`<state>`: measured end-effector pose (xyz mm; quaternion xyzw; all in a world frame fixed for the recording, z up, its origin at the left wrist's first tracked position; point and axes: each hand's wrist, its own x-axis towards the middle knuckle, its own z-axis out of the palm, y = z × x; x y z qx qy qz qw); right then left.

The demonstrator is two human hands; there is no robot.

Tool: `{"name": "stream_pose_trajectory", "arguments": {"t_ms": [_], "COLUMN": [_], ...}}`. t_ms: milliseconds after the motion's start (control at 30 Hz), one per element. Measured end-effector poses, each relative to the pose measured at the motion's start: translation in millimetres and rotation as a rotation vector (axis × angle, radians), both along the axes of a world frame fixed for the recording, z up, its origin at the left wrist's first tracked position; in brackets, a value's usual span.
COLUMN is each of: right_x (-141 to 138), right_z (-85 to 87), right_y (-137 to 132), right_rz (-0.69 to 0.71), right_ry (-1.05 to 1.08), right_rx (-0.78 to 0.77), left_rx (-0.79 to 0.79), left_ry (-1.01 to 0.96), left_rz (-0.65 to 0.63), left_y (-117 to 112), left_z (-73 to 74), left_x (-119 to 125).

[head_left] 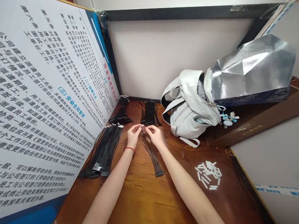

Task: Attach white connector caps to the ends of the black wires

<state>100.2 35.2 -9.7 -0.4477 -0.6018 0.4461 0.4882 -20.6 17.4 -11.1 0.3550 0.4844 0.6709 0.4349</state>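
Low right of centre, white strips point(209, 175) lie on the wooden table point(142, 197), then at mid-frame a black wire bundle point(152, 154) fans up to the left hand point(133, 134) and right hand point(155, 134), both pinching its top, with a grey backpack point(191, 107) beyond.

A wire bundle point(150, 148) lies mid-way on the table point(147, 197), side bundles point(105, 149) left of it along the board point(41, 96), rear bundles point(149, 113) behind it (by the wall). A backpack point(188, 110) sits right rear with a bag point(253, 69) against it; strips point(209, 175) lie front right.
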Motion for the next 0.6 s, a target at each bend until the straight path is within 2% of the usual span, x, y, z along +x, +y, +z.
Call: {"name": "stream_pose_trajectory", "arguments": {"t_ms": [267, 600], "right_x": [-6.6, -7.2], "right_z": [5.1, 1.0], "right_y": [-5.0, -1.7], "right_rz": [-0.051, -0.059], "right_ry": [0.041, 0.049], "right_rx": [-0.024, -0.055], "left_rx": [0.014, 0.009], "left_ry": [0.071, 0.077], "left_rz": [-0.037, -0.047], "left_y": [-1.2, -1.7], "left_z": [1.0, 1.2], "left_x": [0.0, 0.1]}}
